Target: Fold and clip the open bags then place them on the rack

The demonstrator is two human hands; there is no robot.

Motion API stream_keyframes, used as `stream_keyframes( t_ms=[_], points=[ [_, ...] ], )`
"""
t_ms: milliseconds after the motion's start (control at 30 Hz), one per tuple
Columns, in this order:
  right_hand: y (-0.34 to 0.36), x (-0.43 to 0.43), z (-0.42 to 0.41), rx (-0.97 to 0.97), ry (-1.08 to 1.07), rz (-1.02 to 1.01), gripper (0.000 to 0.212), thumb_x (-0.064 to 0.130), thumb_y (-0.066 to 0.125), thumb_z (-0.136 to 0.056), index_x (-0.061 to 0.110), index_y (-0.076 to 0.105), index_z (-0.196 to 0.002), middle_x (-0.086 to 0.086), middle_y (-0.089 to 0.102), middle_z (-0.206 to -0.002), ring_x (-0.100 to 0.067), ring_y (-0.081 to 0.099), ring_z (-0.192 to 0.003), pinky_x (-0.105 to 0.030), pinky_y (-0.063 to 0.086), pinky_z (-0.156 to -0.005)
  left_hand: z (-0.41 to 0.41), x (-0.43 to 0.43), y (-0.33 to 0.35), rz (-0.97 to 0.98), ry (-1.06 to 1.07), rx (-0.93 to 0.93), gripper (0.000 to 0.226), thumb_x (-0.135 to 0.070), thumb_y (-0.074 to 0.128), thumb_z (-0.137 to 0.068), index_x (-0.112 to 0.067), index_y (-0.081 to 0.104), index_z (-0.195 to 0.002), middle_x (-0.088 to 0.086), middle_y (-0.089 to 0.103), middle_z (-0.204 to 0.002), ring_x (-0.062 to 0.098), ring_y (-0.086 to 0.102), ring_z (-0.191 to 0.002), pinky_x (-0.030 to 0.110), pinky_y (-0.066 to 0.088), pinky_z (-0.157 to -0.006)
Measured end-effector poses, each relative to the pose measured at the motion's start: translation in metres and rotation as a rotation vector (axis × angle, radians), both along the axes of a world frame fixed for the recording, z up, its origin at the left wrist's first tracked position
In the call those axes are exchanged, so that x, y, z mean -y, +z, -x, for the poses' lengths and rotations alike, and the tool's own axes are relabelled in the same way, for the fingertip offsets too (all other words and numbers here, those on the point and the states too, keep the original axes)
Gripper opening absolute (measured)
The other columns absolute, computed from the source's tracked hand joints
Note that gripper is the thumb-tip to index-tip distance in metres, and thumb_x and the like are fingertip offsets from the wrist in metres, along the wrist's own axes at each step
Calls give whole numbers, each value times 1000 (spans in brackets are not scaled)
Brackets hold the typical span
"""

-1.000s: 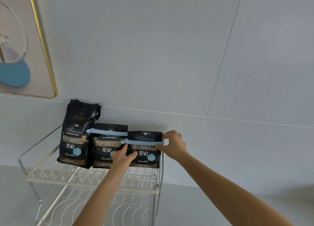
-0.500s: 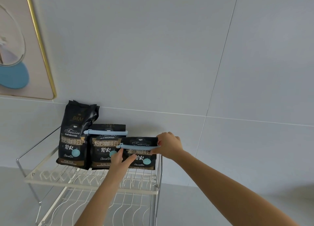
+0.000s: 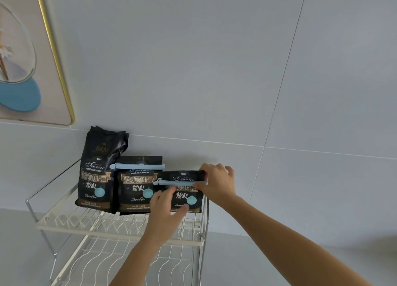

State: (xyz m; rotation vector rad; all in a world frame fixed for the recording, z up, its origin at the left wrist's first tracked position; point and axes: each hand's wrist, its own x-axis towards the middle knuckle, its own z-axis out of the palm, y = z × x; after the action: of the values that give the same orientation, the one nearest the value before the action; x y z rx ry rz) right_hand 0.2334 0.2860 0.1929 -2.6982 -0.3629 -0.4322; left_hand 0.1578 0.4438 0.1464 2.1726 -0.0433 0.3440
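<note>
Left hand (image 3: 166,206) grips the lower front of the clipped coffee bag (image 3: 186,196); right hand (image 3: 217,183) grips its right top, on the rack (image 3: 120,230).

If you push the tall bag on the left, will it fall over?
Probably, if pushed near the top: the tall bag stands upright on a wire rack, taller than wide. Its crumpled, unclipped top looks floppy and would likely bend first. Beans inside may steady its base.
</note>
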Motion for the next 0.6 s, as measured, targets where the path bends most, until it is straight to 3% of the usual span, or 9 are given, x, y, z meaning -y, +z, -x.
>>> stream_keyframes(
  t_ms=[67,167,267,400,600],
  points=[
    [-3,-4,2,5,-21,-26,27,39,62,-79,28,53,-103,6,60,-105,-20,48,-109,-46,26,-107,1,1,-7,-351,-44,-41,68,-43,53,-87,-20,23,-144,-4,23,-154,24,3,-145,48,17,-115],
    [0,-8,7,69,14,-27,41,28,62,-81,29,46,-119,2,48,-120,-20,41,-115,-43,27,-108,-3,4,-12,-672,-19,-90,76,-56,37,-88,-21,6,-148,-6,-4,-159,15,-12,-145,47,9,-118],
    [5,-11,14,146,186,74,27,17,55,-84,27,56,-110,4,56,-110,-18,47,-107,-39,30,-105,-5,8,-14,-718,-2,-116,77,-60,30,-87,-22,3,-148,-6,-8,-159,14,-13,-145,48,9,-117],
    [13,-18,23,-168,246,302,30,21,40,-91,29,69,-97,2,70,-101,-19,58,-104,-43,16,-114,-5,6,-16,-739,-13,-152,78,-60,32,-86,-23,2,-148,-7,-6,-159,13,-13,-145,51,7,-116],
    [17,-15,39,-187,285,291,26,27,43,-91,27,67,-102,6,70,-100,-18,60,-102,-48,18,-113,1,2,-5,-639,-54,-189,74,-58,33,-89,-25,2,-148,-7,-5,-159,13,-11,-145,53,2,-116]
  ],
)
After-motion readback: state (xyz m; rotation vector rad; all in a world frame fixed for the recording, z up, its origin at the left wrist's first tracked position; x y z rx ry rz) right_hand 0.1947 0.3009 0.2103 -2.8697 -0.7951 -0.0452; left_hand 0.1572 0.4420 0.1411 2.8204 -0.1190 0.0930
